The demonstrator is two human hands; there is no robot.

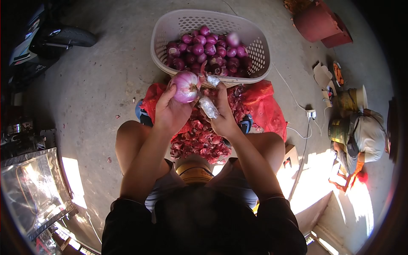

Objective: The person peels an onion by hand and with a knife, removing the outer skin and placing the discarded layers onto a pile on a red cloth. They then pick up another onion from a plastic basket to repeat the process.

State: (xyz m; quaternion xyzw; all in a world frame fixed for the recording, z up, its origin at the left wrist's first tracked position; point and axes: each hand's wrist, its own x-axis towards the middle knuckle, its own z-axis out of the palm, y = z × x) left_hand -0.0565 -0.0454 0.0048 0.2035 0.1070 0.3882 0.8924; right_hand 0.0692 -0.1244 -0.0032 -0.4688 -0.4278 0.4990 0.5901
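Note:
My left hand (174, 106) is closed around a large purple onion (185, 86), held up in front of the basket. Its pale root end faces toward my right hand (224, 114), which is right beside the onion with its fingers bent. Silver wrapping (208, 107) shows at the thumb side of that hand, and a second silver piece (213, 80) shows at the forefinger. A reddish strip of skin (203, 68) sticks up by the fingertips; what they grip, if anything, is hidden. Behind the hands, a pale plastic basket (263, 42) holds several smooth purple onions (210, 46).
Loose onion skins (199, 140) lie between my legs, with a red mesh bag (267, 110) around them. A cable with a plug block (311, 114) runs along the floor at right. A bent-over person (367, 138) is farther right; a motorcycle wheel (72, 37) is at upper left.

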